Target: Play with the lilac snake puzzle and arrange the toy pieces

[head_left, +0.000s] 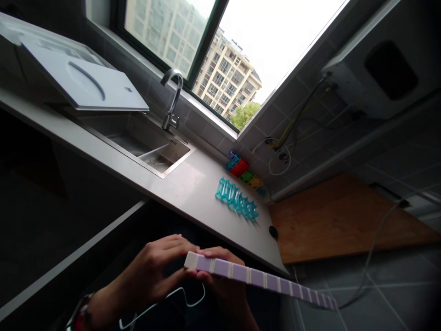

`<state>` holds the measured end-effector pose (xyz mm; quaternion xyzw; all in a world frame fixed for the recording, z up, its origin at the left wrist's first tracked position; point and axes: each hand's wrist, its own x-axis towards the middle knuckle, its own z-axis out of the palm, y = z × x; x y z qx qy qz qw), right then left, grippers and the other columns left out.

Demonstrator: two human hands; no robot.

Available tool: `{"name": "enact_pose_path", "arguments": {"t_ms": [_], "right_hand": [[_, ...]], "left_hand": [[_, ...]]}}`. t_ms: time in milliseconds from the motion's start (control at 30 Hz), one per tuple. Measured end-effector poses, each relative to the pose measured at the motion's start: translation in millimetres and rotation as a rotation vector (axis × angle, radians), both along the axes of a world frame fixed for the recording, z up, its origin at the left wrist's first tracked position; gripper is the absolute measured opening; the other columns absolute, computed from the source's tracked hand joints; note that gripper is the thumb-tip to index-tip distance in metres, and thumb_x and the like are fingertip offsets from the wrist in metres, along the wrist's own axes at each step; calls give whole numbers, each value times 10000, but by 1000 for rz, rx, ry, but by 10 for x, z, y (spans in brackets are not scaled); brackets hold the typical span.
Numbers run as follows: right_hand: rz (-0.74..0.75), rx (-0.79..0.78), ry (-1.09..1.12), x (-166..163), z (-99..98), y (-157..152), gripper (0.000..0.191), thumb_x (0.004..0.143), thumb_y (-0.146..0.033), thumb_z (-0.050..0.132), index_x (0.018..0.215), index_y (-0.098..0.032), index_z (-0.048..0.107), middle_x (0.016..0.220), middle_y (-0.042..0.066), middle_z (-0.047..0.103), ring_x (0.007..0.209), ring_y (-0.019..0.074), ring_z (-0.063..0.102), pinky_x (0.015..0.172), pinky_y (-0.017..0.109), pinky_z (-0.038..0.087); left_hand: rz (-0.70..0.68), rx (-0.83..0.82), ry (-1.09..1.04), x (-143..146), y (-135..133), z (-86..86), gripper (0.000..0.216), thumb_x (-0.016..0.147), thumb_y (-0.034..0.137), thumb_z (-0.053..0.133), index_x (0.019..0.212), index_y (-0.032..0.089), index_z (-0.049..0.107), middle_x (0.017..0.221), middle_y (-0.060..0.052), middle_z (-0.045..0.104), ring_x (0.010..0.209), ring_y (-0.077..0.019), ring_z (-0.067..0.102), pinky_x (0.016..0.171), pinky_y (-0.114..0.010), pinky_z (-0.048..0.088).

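Both of my hands hold a long purple bar made of several tiles with white edges, low in the view in front of the counter. My left hand pinches its near end with thumb and fingers closed on it. My right hand grips the bar from beneath, fingertips curled over its top edge. The bar runs out to the right past my hands. A white cable hangs below my hands.
On the grey counter lies a row of teal translucent tiles. Colourful tiles sit against the wall. A sink with a tap is at left. A wooden board lies to the right, with a small dark object beside it.
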<state>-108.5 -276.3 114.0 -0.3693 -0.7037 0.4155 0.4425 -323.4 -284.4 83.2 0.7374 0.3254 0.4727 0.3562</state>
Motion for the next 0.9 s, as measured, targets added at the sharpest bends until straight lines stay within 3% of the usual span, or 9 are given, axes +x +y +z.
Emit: {"name": "enact_pose_path", "arguments": {"t_ms": [100,233,333,467,567,633,700,800,900], "right_hand": [[77,-15,14,54,-148,-67,393,689,-477,932,948,-228,773,895,81,821,783,252,792,705,310,636],[104,60,17,120,-364,-168,451,643,-558,931,889,-212,778,804,75,816,682,238,786,626,286,633],[117,88,51,194,-407,-182,438,632,-549,937,878,-217,790,768,61,810,646,233,781,594,276,631],[151,75,15,370,-345,-107,421,632,-484,956,912,-210,802,804,67,816,651,219,775,594,254,610],[171,1,-55,505,-327,-36,438,626,-485,956,913,-190,805,780,71,805,623,202,751,570,240,574],[162,-85,-82,579,-344,-1,425,647,-477,944,916,-180,803,778,72,794,641,195,737,579,239,556],[141,-189,-118,642,-378,24,395,674,-445,929,926,-171,795,796,73,781,671,186,717,596,239,535],[184,-421,-148,717,-456,42,396,687,-410,916,954,-161,762,811,57,756,699,174,687,617,237,508],[238,-568,-225,728,-566,39,389,638,-371,932,912,-174,737,775,12,719,695,164,655,595,221,470]], "left_hand": [[-111,100,272,-132,-79,69,116,932,337,669,952,224,668,821,-46,709,725,-202,638,662,-285,454],[-184,52,311,-86,-173,-49,332,1008,421,523,747,218,551,640,-6,589,557,-157,505,572,-290,356],[-238,-257,119,118,-253,-235,562,1025,580,410,618,204,505,521,16,473,470,-122,409,505,-256,341],[-347,-897,-178,521,-374,-480,794,897,865,199,484,216,394,381,23,348,338,-113,377,391,-243,317],[-432,-1115,-300,701,-371,-591,846,827,932,143,451,218,397,316,-5,369,291,-134,418,382,-254,362],[-338,-1041,-257,690,-308,-595,801,859,883,321,632,168,602,455,-44,583,385,-159,554,429,-246,423],[-112,-861,-161,607,-223,-546,580,875,726,578,1036,184,705,816,-77,768,644,-203,710,573,-258,536],[153,-585,-69,497,-96,-426,590,836,506,758,1375,316,614,1364,-91,677,1150,-299,688,951,-373,586],[151,-491,-86,553,40,-316,666,844,439,757,1471,379,542,1503,-77,578,1325,-352,585,1088,-481,526]]}}
